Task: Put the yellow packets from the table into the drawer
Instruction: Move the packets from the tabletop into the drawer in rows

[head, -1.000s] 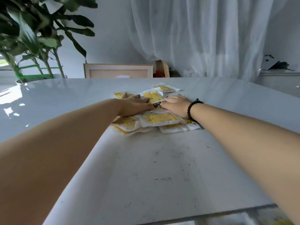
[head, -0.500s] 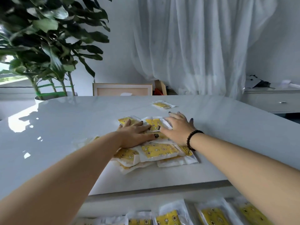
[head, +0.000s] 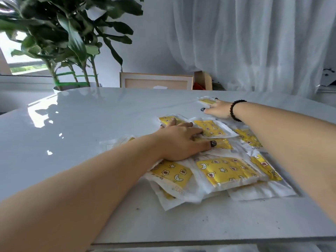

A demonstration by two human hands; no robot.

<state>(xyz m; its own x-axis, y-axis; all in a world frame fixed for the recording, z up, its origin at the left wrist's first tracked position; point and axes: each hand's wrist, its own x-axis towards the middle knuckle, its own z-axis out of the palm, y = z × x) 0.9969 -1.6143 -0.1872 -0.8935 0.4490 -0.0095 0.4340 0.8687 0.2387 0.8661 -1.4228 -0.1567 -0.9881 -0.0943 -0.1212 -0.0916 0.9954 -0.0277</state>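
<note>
Yellow packets (head: 225, 170) lie in a loose overlapping heap on the white table (head: 91, 124), near its front edge & right of centre; one stray packet (head: 206, 101) sits apart, further back. Drawer isn't in view, so none of what shows is stowed yet.

Left hand (head: 180, 140) lies flat on the heap's back-left part, fingers straight & spread, pressing down w/o gripping anything. Likely reason: pinning the slippery pile so it doesn't fan out while the other arm reaches. Right hand (head: 217, 110), black bead bracelet (head: 236, 110) at the wrist, stretches past the heap to the stray one; fingers look extended w/ tips on or at its near edge, prob. to drag it back to the rest. Contact is hard to confirm at this angle & it doesn't look like a closed grip.

Orientation: the packets are flat rectangles, printed faces up. Front two have long axes running roughly left-right, slightly skewed, the left one tilted down toward the near edge. The one by the left fingertips is turned diagonally. Stray one's long axis also runs approx. left-right. No common alignment, so they'd need squaring up before going in as a stack.

Potted plant (head: 69, 42) & curtain (head: 245, 42) stand behind the table.
</note>
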